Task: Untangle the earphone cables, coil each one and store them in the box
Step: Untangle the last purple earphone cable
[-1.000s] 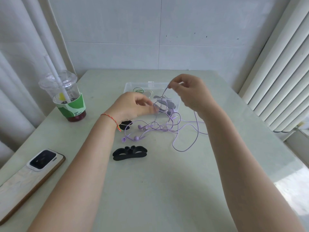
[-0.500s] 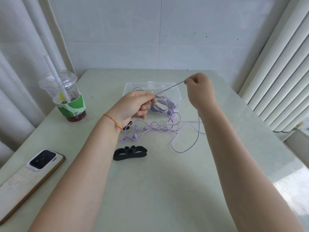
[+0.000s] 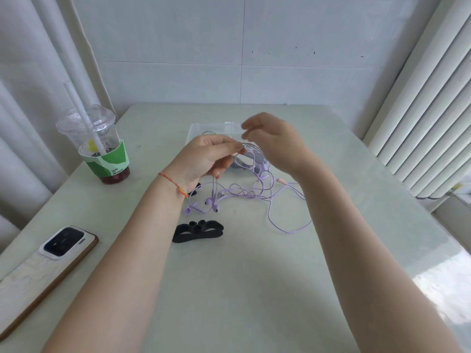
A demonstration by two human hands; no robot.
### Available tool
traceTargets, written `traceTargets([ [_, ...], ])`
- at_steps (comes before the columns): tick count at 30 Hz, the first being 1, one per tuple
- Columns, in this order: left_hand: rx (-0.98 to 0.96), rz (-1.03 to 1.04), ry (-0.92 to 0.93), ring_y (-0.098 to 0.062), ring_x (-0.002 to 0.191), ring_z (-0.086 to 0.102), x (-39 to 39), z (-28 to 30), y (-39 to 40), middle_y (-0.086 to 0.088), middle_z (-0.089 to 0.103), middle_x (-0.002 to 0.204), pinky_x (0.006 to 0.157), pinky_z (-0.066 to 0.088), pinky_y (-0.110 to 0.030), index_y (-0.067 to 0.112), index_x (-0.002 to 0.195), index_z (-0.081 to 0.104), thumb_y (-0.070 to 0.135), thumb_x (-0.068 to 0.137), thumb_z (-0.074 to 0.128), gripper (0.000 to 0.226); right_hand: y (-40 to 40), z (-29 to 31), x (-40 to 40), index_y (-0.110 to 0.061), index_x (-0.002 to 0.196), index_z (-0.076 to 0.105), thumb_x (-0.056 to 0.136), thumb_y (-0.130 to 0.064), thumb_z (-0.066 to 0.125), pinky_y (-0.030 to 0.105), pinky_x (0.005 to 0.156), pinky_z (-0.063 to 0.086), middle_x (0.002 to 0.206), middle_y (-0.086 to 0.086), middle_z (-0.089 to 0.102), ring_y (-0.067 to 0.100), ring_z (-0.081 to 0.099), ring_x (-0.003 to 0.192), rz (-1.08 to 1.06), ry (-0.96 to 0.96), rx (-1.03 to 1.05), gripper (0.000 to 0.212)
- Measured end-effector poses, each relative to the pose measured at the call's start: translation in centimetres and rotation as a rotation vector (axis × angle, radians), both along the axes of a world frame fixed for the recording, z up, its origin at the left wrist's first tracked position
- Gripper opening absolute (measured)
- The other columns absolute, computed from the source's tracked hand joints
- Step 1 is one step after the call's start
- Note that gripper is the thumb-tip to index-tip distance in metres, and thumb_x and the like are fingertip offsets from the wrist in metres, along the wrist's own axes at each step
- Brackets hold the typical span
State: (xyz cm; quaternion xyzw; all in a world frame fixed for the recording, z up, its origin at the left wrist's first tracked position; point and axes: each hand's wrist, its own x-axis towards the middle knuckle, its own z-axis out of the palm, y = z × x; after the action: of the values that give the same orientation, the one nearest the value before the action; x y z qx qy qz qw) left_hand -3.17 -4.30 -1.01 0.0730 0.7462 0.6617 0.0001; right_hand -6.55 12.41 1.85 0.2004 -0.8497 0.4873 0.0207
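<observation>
My left hand (image 3: 204, 159) pinches a strand of the purple cable (image 3: 254, 192) between thumb and fingertips, just in front of the box (image 3: 204, 128). My right hand (image 3: 275, 143) hovers beside it with fingers loosely spread; it is blurred, and I see no strand in it, so I read it as open. Most of the cable lies in a loose tangle on the bench (image 3: 254, 289) below both hands, touching the box's near side, with the earbuds (image 3: 211, 202) near my left wrist and one long loop trailing toward me. The box looks to hold some grey cable already, though I cannot tell how much.

I judge this cable light, limp and thin: it will slip through a soft pinch and tighten into knots if yanked. I'd take it near the earbuds or the plug end and draw it out slowly, feeding one free end through the loops. Nothing looks coiled from this tangle yet.
</observation>
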Motion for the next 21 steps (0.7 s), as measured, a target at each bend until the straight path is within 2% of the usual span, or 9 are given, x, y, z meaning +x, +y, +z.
traceTargets([
  [2,0.001,-0.003,0.017,-0.014,0.04,0.032,0.0,0.1,0.1,-0.01,0.045,0.061,0.048,0.025,-0.028,0.015,0.073,0.07,0.021,0.093,0.061,0.022,-0.7,0.0,0.9,-0.018,0.108,0.062,0.093,-0.013,0.046,0.025,0.065,0.049,0.083,0.002,0.069,0.014,0.061,0.069,0.153,-0.089,0.003,0.022],
  [5,-0.009,0.052,0.011,-0.013,0.04,0.031,-0.1,-0.1,-0.4,-0.005,0.044,0.052,0.047,0.026,-0.026,0.011,0.077,0.069,0.016,0.094,0.058,0.02,-0.8,-0.3,1.1,-0.014,0.101,0.062,0.097,-0.022,0.047,0.028,0.056,0.04,0.069,0.0,0.056,0.013,0.044,0.054,0.185,-0.136,0.054,0.017],
  [7,-0.038,0.047,-0.006,-0.013,0.042,0.028,-0.2,-0.3,-0.8,0.001,0.036,0.049,0.048,0.023,-0.026,0.01,0.077,0.069,0.021,0.092,0.061,0.02,-0.3,-0.1,0.8,-0.014,0.094,0.064,0.095,-0.027,0.054,0.023,0.052,0.036,0.065,-0.004,0.053,0.01,0.038,0.049,0.157,-0.093,0.122,0.017],
  [10,-0.036,-0.023,-0.076,-0.013,0.044,0.018,-0.1,-0.4,-0.8,0.002,0.026,0.052,0.046,0.017,-0.024,0.01,0.076,0.066,0.031,0.092,0.061,0.027,0.6,0.2,0.4,-0.012,0.091,0.067,0.091,-0.021,0.061,0.013,0.044,0.033,0.063,-0.005,0.051,0.006,0.041,0.049,0.119,-0.015,0.137,0.011],
  [13,0.007,-0.124,-0.158,-0.011,0.043,0.016,0.0,-0.4,-0.6,0.001,0.025,0.055,0.046,0.011,-0.025,0.011,0.079,0.067,0.032,0.098,0.051,0.033,1.2,0.3,-0.4,-0.012,0.091,0.068,0.091,-0.017,0.061,0.014,0.051,0.034,0.068,-0.002,0.052,0.003,0.04,0.052,0.038,0.051,0.05,0.008],
  [15,0.048,-0.182,-0.194,-0.01,0.042,0.018,0.0,-0.3,-0.5,0.001,0.026,0.057,0.046,0.01,-0.026,0.012,0.079,0.067,0.03,0.101,0.044,0.036,1.2,0.1,-0.8,-0.01,0.092,0.068,0.092,-0.016,0.061,0.014,0.05,0.032,0.065,-0.001,0.048,0.002,0.038,0.049,-0.028,0.09,-0.015,0.009],
  [18,0.045,-0.243,-0.228,-0.012,0.042,0.027,0.1,-0.4,-0.5,-0.001,0.037,0.058,0.045,0.019,-0.025,0.011,0.082,0.067,0.026,0.102,0.041,0.036,0.9,-0.2,-1.1,-0.007,0.093,0.067,0.092,-0.015,0.06,0.01,0.046,0.029,0.059,-0.006,0.044,-0.001,0.038,0.045,-0.091,0.142,-0.048,0.01],
  [21,0.058,-0.31,-0.236,-0.017,0.047,0.042,0.4,-0.3,-0.6,-0.003,0.047,0.061,0.045,0.039,-0.026,0.008,0.088,0.066,0.025,0.101,0.042,0.032,1.0,-0.2,-1.4,-0.008,0.092,0.067,0.092,-0.017,0.06,0.013,0.048,0.03,0.059,-0.008,0.043,0.001,0.037,0.046,-0.137,0.178,-0.093,0.011],
])
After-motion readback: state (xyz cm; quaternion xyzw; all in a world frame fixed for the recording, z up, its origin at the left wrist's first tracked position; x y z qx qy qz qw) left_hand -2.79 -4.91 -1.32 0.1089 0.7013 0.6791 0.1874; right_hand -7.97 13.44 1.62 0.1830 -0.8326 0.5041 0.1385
